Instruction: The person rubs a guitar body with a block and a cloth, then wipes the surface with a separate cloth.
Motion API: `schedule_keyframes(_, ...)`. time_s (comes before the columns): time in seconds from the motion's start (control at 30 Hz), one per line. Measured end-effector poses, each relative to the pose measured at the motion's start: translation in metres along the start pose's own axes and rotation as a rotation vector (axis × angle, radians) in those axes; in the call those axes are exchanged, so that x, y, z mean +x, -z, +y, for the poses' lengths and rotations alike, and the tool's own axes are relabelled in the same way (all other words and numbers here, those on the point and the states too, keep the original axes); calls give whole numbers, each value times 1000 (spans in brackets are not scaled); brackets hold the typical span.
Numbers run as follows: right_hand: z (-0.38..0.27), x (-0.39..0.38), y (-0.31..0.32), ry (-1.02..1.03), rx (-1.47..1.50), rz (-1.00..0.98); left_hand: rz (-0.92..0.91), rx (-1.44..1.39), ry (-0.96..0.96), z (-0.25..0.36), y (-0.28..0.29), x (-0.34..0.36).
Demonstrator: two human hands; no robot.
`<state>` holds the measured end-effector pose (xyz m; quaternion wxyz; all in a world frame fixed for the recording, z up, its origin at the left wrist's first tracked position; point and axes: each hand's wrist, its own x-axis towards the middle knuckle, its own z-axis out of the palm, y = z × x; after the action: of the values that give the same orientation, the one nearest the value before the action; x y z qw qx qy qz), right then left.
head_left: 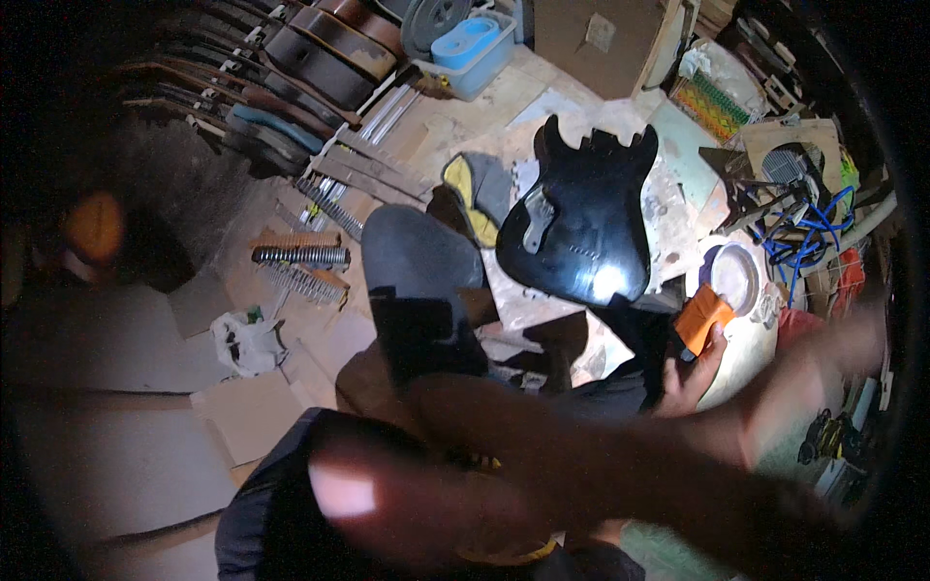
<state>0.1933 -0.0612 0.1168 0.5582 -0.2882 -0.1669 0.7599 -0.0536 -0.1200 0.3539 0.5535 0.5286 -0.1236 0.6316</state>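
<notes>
On the right, my right hand (690,376) is closed around an orange block (703,320), beside a round pale tub (733,278). To its left, a glossy black electric guitar body (583,223) lies flat, its horns pointing away and a lamp glare near its lower edge. A dark grey slab with a rounded top (421,257) rises closer to me; I cannot make out what it is. Large blurred limbs cross the lower part of the picture. My left hand does not show among them.
Several guitar bodies (329,44) stand in a row at far left. A grey and yellow cloth (478,198) lies left of the black body. Metal springs (300,257), a white plastic bag (247,344) and cardboard (247,412) are on the left. Tangled blue tubing (809,232) lies far right.
</notes>
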Motion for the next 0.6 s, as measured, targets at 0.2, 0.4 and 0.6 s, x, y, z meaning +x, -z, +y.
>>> schedule_keyframes(0.2,-3,-4,-1,263,-217,191,1002,914,500,-12,215,-85)
schedule_keyframes(0.4,8,3,-18,237,-236,182,1069,1775,1739,-5,370,-232)
schedule_keyframes(0.6,5,6,-18,203,-241,144,1257,1690,1577,37,423,-257)
